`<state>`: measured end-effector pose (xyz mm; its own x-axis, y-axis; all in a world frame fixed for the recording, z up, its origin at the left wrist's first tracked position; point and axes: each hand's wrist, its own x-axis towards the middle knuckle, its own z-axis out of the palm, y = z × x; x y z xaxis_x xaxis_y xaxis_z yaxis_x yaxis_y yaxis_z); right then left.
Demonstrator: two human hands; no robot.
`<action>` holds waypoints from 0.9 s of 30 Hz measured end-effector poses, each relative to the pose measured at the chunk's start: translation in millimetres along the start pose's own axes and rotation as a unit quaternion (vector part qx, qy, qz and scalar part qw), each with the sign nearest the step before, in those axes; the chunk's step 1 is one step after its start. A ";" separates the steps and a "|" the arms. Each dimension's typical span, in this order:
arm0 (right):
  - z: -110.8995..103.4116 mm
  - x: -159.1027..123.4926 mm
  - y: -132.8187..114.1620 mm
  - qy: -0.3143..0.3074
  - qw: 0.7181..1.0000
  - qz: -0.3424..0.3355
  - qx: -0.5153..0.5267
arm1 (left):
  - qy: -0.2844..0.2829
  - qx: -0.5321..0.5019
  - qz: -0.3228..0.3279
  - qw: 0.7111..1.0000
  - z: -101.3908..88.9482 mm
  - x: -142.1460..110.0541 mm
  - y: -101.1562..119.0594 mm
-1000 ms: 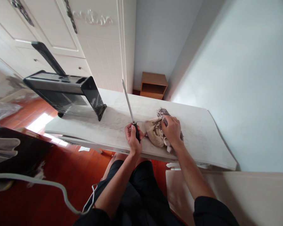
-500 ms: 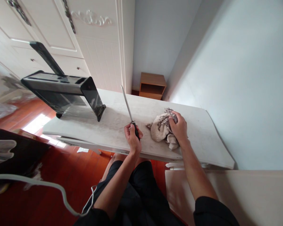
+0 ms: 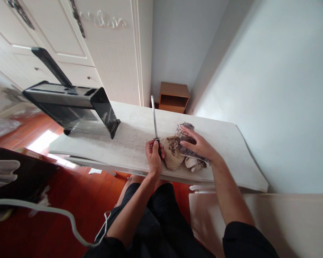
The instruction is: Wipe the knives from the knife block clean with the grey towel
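Observation:
My left hand (image 3: 154, 153) is closed round the black handle of a sharpening steel (image 3: 154, 123), whose thin silver rod points up and away from me above the white table. Just right of it lies a crumpled beige and grey-brown cloth (image 3: 172, 154) on the table. My right hand (image 3: 200, 145) rests over the cloth's right side with its fingers spread; they touch the cloth or hover just above it, which I cannot tell. The cloth's left part lies close beside the left hand.
A black knife block (image 3: 70, 98) with clear panels and one tall black handle stands on the left of the white table (image 3: 226, 143). Beyond are a white cabinet (image 3: 115, 61) and a small brown shelf unit (image 3: 174, 91). A white cable (image 3: 43, 208) crosses at lower left.
The sharpening steel has moved slightly right and turned more upright in my left hand. My right hand has loosened from the cloth and its fingers have spread; the cloth has opened out leftward.

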<state>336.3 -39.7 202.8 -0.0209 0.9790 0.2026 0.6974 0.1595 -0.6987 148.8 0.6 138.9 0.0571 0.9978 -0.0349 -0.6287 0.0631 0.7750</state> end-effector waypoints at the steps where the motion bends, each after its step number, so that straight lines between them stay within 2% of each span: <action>1: 2.5 5.3 -3.5 0.011 0.999 -0.007 -0.048 | -0.002 0.003 0.001 1.000 0.0 0.3 -0.1; 3: 10.1 17.6 -7.8 0.000 0.989 -0.023 -0.144 | -0.004 0.006 0.002 1.000 -0.2 0.6 -0.5; 6: 23.3 35.7 -7.1 -0.066 0.965 -0.016 -0.255 | -0.007 0.008 0.000 1.000 -0.6 0.3 -1.1; 9: 33.0 47.3 -0.7 -0.122 0.946 -0.001 -0.300 | -0.009 0.005 0.001 1.000 -0.8 -0.1 -1.8; 12: 36.9 49.7 7.0 -0.132 0.961 0.004 -0.242 | -0.011 0.001 -0.003 1.000 -0.9 -0.1 -1.6; 16: 39.8 42.8 13.1 -0.056 0.985 0.035 -0.157 | -0.023 -0.002 -0.018 1.000 -1.1 -0.4 -0.4; 19: 44.6 36.5 11.4 0.006 0.997 0.035 -0.074 | -0.041 0.013 -0.023 0.999 -1.0 -1.5 -0.8; 22: 50.4 31.9 5.7 0.043 0.998 0.027 0.039 | -0.056 0.055 -0.007 0.997 0.1 -3.2 -2.4; 25: 55.1 27.8 0.6 0.044 0.989 0.024 0.139 | -0.067 0.075 0.009 0.995 1.6 -4.1 -3.4; 27: 57.6 24.8 -0.8 0.052 0.984 0.015 0.171 | -0.068 0.079 0.015 0.994 1.7 -3.6 -3.7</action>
<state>294.0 -8.3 168.8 0.0813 0.9684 0.2357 0.4151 0.1821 -0.8914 152.3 -3.3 137.2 0.1510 0.9862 0.0679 -0.5030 0.0175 0.8641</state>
